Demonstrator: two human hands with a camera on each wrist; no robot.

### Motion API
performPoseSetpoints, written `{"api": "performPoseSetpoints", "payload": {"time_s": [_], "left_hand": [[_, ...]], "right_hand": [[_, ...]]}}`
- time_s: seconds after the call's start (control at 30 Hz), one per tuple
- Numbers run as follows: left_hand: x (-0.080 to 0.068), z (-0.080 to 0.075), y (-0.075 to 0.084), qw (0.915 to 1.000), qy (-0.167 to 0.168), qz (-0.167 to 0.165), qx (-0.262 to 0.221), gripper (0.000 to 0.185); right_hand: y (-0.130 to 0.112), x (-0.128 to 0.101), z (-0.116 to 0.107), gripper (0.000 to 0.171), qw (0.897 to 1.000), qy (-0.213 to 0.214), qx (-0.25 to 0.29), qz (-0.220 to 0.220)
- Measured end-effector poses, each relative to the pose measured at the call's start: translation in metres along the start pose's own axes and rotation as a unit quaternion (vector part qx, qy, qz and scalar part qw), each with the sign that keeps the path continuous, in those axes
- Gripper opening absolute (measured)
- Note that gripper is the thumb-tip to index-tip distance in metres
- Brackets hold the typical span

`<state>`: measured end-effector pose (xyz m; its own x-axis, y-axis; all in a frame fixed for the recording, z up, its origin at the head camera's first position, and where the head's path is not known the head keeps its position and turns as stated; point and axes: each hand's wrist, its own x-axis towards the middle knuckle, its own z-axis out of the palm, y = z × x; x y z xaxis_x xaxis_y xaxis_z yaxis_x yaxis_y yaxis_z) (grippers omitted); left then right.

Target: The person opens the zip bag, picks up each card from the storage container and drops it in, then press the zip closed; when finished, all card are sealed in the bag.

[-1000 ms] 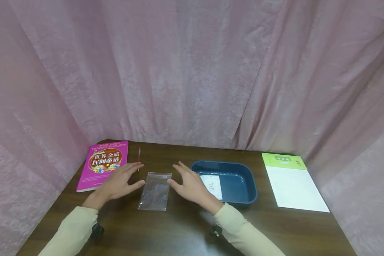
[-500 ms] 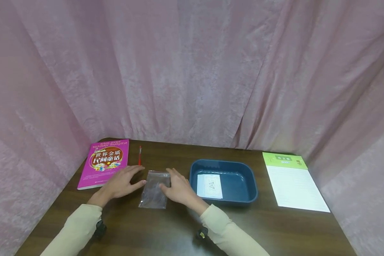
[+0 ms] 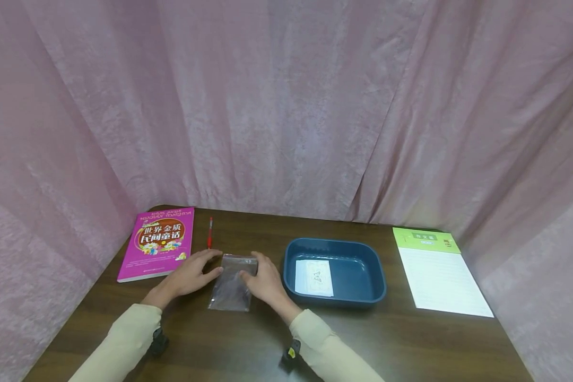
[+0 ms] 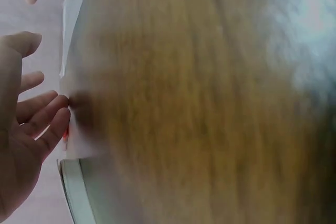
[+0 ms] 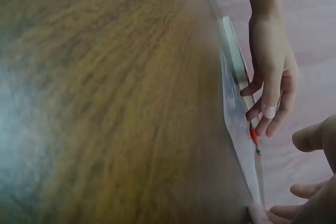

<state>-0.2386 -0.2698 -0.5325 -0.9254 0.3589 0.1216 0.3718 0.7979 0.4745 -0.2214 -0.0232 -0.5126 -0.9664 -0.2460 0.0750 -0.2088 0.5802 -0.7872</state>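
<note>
While both hands are resting on the dark wooden table (image 3: 410, 339), a clear plastic bag (image 3: 231, 286) is lying flat between them, near the table's middle and just left of the blue tray (image 3: 363, 297). The left hand (image 3: 191, 275) is lying with its fingers straight and relaxed, its thumb tip reaching the bag's left edge near the top corner; in the left wrist view the same hand (image 4: 23, 145) is showing a flat palm and loosely spread fingers beside the bag's edge (image 4: 71, 51). The right hand (image 3: 265, 278) is sitting on the bag's right side, its fingers lying over the upper right corner; whether they are pinching the film or only pressing on it cannot be told, since the right wrist view is showing only its fingertips (image 5: 315, 137) near the bag's thin edge (image 5: 239, 129). A white card (image 3: 314, 277) is lying inside the tray. A pink book (image 3: 157, 249) is sitting at the table's far left, with a red pen (image 3: 210, 232) just beside it. A notepad with a green header (image 3: 439, 273) is lying well apart, at the right. Pink curtains (image 3: 286, 106) are hanging behind the table.
</note>
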Motion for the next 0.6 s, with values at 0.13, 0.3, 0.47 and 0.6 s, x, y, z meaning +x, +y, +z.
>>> {"api": "performPoseSetpoints", "payload": {"time_s": [0.13,0.3,0.47,0.6], "left_hand": [[0.003,0.003,-0.001,0.9999,-0.003,-0.007,-0.007,0.054],[0.004,0.004,0.004,0.9999,0.006,-0.006,-0.009,0.05],[0.004,0.007,0.011,0.9994,0.025,0.02,0.012,0.045],[0.003,0.009,0.014,0.9992,0.02,0.029,0.019,0.04]], "right_hand": [[0.005,0.006,0.002,0.058,1.0,0.01,0.009,0.014],[0.008,0.01,0.004,0.056,0.999,0.024,0.018,0.029],[0.01,0.012,0.007,0.055,0.998,0.032,0.017,0.042],[0.011,0.013,0.008,0.053,0.998,0.03,0.021,0.045]]}}
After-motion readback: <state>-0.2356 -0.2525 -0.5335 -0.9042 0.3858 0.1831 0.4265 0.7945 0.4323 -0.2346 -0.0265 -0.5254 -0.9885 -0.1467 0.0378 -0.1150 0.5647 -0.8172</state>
